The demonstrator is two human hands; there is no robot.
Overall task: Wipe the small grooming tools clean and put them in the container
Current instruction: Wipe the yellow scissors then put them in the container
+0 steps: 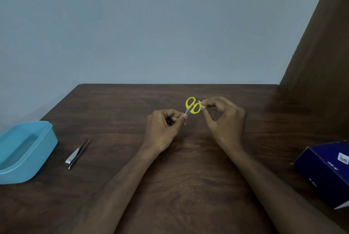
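Small scissors (193, 105) with yellow handles are held up over the middle of the brown table (188, 167), handles upward. My left hand (163, 129) pinches their blade end between thumb and fingers. My right hand (224, 120) pinches a small white wipe (202, 105) that touches the right handle loop. A metal nail clipper (74, 155) and tweezers (81, 150) lie side by side on the table at the left. The blue plastic container (40, 150) stands at the far left edge, open, and nothing shows inside it.
A dark blue cardboard box (324, 169) sits at the table's right edge. A brown panel (321, 54) rises along the right side. A pale wall stands behind the table's far edge.
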